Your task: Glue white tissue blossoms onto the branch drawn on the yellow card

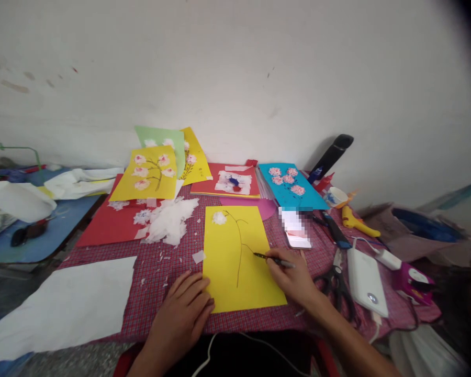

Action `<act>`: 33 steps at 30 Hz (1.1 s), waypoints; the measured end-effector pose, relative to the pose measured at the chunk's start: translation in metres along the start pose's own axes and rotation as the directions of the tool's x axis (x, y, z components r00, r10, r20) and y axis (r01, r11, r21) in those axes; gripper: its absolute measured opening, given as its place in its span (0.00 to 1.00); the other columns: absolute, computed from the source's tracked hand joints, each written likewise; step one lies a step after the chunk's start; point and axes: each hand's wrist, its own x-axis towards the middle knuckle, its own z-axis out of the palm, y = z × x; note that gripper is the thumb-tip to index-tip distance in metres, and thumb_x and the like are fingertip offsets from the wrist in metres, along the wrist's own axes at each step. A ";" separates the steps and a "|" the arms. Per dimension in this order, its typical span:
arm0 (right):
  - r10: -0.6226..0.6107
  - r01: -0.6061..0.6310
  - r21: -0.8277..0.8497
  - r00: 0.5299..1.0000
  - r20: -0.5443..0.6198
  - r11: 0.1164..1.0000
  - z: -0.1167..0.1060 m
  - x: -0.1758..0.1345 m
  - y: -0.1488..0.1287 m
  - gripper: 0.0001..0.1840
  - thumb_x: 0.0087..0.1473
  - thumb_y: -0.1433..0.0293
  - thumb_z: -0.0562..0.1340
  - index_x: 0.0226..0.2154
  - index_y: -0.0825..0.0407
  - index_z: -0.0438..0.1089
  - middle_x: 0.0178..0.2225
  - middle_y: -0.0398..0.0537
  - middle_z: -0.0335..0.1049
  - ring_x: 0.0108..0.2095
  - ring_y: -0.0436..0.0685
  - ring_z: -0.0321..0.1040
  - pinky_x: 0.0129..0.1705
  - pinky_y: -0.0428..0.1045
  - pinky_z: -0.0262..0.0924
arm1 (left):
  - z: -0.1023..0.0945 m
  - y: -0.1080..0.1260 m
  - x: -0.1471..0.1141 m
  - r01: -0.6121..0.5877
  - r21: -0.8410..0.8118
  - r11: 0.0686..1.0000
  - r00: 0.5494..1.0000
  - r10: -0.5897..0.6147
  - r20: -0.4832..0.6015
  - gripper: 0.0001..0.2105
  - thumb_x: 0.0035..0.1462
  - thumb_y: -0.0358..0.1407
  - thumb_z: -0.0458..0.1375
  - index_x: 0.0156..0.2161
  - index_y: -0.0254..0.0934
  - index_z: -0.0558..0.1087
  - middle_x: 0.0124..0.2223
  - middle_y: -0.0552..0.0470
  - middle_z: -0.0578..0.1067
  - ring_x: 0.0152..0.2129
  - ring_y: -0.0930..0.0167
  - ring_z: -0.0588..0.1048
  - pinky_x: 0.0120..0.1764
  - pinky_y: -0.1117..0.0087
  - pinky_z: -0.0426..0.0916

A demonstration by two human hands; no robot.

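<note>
A yellow sheet of paper lies in front of me, with a thin dark stem and branches drawn on it. Near its top left corner sits a small white tissue flower. My right hand grips a black pen, its tip at the end of a branch on the sheet's right side. My left hand rests flat at the sheet's lower left edge, fingers stretched out and holding nothing. Just above it is a small white paper scrap.
Torn white tissue lies on red paper at left. Finished flower pictures include a yellow one and a blue one. On the right are a phone, scissors, a white power bank and a yellow glue gun.
</note>
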 end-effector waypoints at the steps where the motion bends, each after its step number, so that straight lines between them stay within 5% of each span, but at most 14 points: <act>1: -0.001 0.001 0.000 1.000 -0.003 1.000 0.000 -0.001 0.000 0.08 0.56 0.71 0.57 0.34 0.50 0.73 0.29 0.45 0.76 0.29 0.56 0.72 0.32 0.50 0.63 | 0.000 0.000 0.000 -0.004 0.004 1.000 1.000 0.004 0.002 0.07 0.63 0.31 0.55 0.43 0.41 0.75 0.52 0.50 0.76 0.55 0.62 0.70 0.60 0.47 0.63; 21: 0.024 -0.016 0.102 0.997 -0.077 0.995 -0.002 -0.020 0.004 0.08 0.59 0.67 0.60 0.37 0.48 0.75 0.34 0.48 0.78 0.33 0.58 0.75 0.35 0.52 0.68 | -0.001 0.000 0.001 -0.014 0.001 1.000 1.000 0.014 -0.008 0.07 0.63 0.31 0.55 0.43 0.41 0.75 0.52 0.50 0.76 0.54 0.62 0.71 0.60 0.48 0.64; 28: 0.056 -0.029 0.173 0.986 -0.158 0.984 -0.002 0.011 0.012 0.11 0.59 0.67 0.60 0.43 0.48 0.75 0.43 0.51 0.78 0.42 0.61 0.75 0.46 0.56 0.70 | 0.001 -0.001 -0.001 -0.005 0.019 1.000 1.000 0.005 -0.005 0.07 0.63 0.31 0.56 0.43 0.41 0.75 0.53 0.50 0.76 0.55 0.62 0.70 0.60 0.47 0.63; 33: 0.149 -0.111 0.231 0.977 -0.154 0.967 0.005 0.035 0.015 0.14 0.57 0.64 0.60 0.44 0.50 0.76 0.42 0.52 0.79 0.40 0.61 0.76 0.41 0.55 0.71 | 0.000 0.000 -0.001 -0.014 0.024 1.000 1.000 0.014 -0.012 0.07 0.63 0.31 0.55 0.43 0.41 0.76 0.53 0.49 0.76 0.54 0.62 0.71 0.60 0.48 0.64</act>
